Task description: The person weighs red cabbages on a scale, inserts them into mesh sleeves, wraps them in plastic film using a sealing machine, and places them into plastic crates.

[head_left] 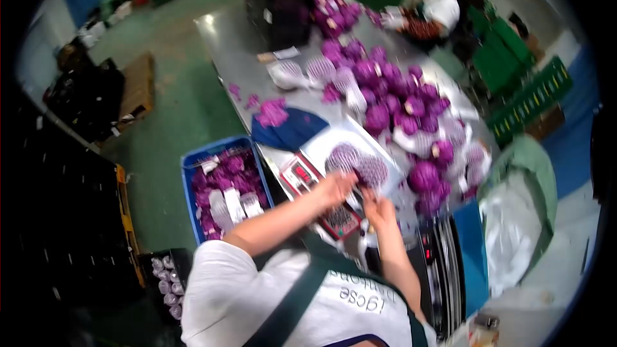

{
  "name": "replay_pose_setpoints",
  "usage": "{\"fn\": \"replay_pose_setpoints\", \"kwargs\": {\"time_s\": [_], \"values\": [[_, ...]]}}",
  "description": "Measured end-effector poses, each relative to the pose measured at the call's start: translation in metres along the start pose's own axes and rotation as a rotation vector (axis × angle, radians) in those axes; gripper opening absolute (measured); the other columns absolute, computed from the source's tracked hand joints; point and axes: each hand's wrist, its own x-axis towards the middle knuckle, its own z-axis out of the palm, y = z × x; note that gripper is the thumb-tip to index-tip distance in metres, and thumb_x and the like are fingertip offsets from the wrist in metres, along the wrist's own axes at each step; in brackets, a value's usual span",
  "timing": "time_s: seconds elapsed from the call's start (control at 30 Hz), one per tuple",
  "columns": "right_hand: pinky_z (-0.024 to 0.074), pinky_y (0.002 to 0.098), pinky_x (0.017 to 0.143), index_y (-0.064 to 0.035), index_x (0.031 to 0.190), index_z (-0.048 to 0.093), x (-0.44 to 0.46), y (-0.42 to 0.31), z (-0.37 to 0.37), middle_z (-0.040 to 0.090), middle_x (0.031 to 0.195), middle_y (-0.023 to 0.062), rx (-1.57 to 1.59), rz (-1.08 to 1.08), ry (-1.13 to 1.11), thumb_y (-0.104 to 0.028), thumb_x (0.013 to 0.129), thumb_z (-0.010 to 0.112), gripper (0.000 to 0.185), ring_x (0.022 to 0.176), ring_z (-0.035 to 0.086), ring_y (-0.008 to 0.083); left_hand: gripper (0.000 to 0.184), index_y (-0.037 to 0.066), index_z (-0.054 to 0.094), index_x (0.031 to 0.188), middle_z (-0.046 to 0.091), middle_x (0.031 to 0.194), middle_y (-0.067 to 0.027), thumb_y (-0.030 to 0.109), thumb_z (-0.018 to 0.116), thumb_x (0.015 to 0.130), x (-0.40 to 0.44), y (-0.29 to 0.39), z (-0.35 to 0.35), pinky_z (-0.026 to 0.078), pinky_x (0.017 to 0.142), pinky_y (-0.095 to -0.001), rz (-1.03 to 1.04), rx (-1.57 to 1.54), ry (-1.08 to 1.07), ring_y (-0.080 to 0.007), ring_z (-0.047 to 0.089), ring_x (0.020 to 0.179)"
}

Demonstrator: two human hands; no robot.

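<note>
Two purple cabbages (pixel 371 171) in white mesh sleeves lie side by side on the pale tray of a weighing scale (pixel 321 148). My left hand (pixel 337 188) is at their near edge, its fingers pinched together. Just to its right, my right hand (pixel 379 211) is also closed in a pinch, close to the nearer cabbage. What the fingertips hold is too small to make out, perhaps the sleeve's end. Below my left hand is the scale's red-framed panel (pixel 301 175), with a lit red display. A second red-edged panel (pixel 340 220) is partly covered by my arms.
Loose purple cabbages (pixel 379 80) are heaped across the metal table (pixel 225 38). White mesh sleeves (pixel 287 74) and a blue cloth (pixel 289 130) lie nearby. A blue crate (pixel 187 183) of purple leaves stands left. A co-worker (pixel 440 9) is at the far side.
</note>
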Motion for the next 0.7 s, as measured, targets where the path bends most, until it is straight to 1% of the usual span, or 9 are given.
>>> {"fn": "replay_pose_setpoints", "kwargs": {"time_s": [0.07, 0.1, 0.23, 0.37, 0.43, 0.5, 0.57, 0.6, 0.7], "values": [[0.0489, 0.0304, 0.079, 0.0026, 0.116, 0.05, -0.019, -0.01, -0.004, 0.056, 0.12, 0.018, -0.073, 0.111, -0.113, -0.011, 0.096, 0.037, 0.027, 0.095, 0.058, 0.0193, 0.029, -0.002, 0.053, 0.111, 0.064, 0.084, -0.008, 0.019, 0.044, 0.093, -0.005, 0.013, -0.008, 0.053, 0.057, -0.0234, -0.088, -0.037, -0.155, -0.0134, 0.061, 0.064], [0.0484, 0.03, 0.077, 0.0012, 0.118, 0.05, -0.032, -0.009, 0.007, 0.055, 0.122, 0.0166, -0.115, 0.106, -0.101, -0.014, 0.097, 0.04, 0.028, 0.094, 0.058, 0.0179, 0.032, -0.002, 0.05, 0.116, 0.064, 0.091, -0.0095, 0.021, 0.038, 0.096, -0.004, 0.014, -0.006, 0.052, 0.058, -0.0221, -0.01, -0.049, -0.041, -0.013, 0.061, 0.067], [0.0494, 0.0278, 0.066, -0.0028, 0.117, 0.053, -0.082, -0.018, 0.056, 0.062, 0.11, 0.009, -0.618, -0.08, -0.092, -0.019, 0.094, 0.048, 0.029, 0.081, 0.059, 0.0158, 0.041, -0.002, 0.055, 0.117, 0.065, 0.085, -0.0074, 0.03, 0.036, 0.1, -0.043, 0.034, 0.018, 0.047, 0.059, -0.02, 0.078, 0.192, -0.045, -0.0103, 0.057, 0.063], [0.0498, 0.0268, 0.066, -0.0064, 0.117, 0.055, -0.072, -0.047, 0.054, 0.061, 0.11, 0.0098, -1.039, -0.568, 0.065, -0.015, 0.092, 0.052, 0.027, 0.086, 0.059, 0.0144, 0.036, -0.003, 0.061, 0.107, 0.064, 0.076, -0.0044, 0.029, 0.047, 0.097, -0.047, 0.059, 0.016, 0.042, 0.056, -0.0159, 0.509, 0.687, 0.006, -0.008, 0.055, 0.059], [0.0506, 0.03, 0.074, -0.0053, 0.127, 0.049, -0.041, -0.063, 0.049, 0.058, 0.118, 0.0126, -1.122, -0.723, 0.031, -0.016, 0.086, 0.063, 0.044, 0.097, 0.057, 0.0183, 0.034, -0.001, 0.06, 0.111, 0.063, 0.083, -0.0043, 0.027, 0.053, 0.094, -0.028, 0.065, 0.013, 0.042, 0.062, -0.0182, 0.708, 0.871, 0.133, -0.008, 0.055, 0.068], [0.0485, 0.0337, 0.084, -0.0052, 0.135, 0.041, -0.005, -0.065, 0.041, 0.052, 0.127, 0.0155, -1.265, -0.688, 0.032, -0.02, 0.079, 0.072, 0.066, 0.108, 0.054, 0.0224, 0.035, 0.0, 0.058, 0.115, 0.062, 0.086, -0.0062, 0.027, 0.056, 0.092, 0.001, 0.059, 0.012, 0.044, 0.065, -0.021, 0.904, 1.028, 0.329, -0.0097, 0.055, 0.072], [0.0438, 0.0335, 0.093, -0.0049, 0.14, 0.035, 0.017, -0.06, 0.031, 0.049, 0.132, 0.017, -1.501, -0.598, -0.053, -0.028, 0.075, 0.077, 0.081, 0.116, 0.05, 0.0223, 0.059, 0.001, 0.044, 0.132, 0.055, 0.118, -0.0202, 0.033, 0.063, 0.087, 0.044, 0.052, -0.026, 0.041, 0.094, -0.0357, 0.981, 1.225, 0.27, -0.028, 0.054, 0.108], [0.0422, 0.0326, 0.096, -0.0027, 0.14, 0.034, 0.014, -0.054, 0.04, 0.051, 0.13, 0.0156, -1.363, -0.336, -0.027, -0.031, 0.076, 0.076, 0.081, 0.115, 0.051, 0.0227, 0.069, 0.001, 0.039, 0.136, 0.047, 0.127, -0.0251, 0.034, 0.067, 0.082, 0.037, 0.039, -0.011, 0.032, 0.104, -0.0405, 0.93, 1.371, 0.277, -0.0356, 0.044, 0.121], [0.0449, 0.0339, 0.093, 0.0014, 0.138, 0.033, 0.039, -0.036, 0.002, 0.052, 0.126, 0.019, -1.251, -0.464, 0.009, -0.031, 0.078, 0.075, 0.08, 0.112, 0.053, 0.0238, 0.078, 0.005, 0.03, 0.14, 0.034, 0.133, -0.0286, 0.031, 0.069, 0.078, 0.042, 0.006, -0.007, 0.028, 0.105, -0.0467, 1.225, 1.593, 0.401, -0.0434, 0.034, 0.124]]}}
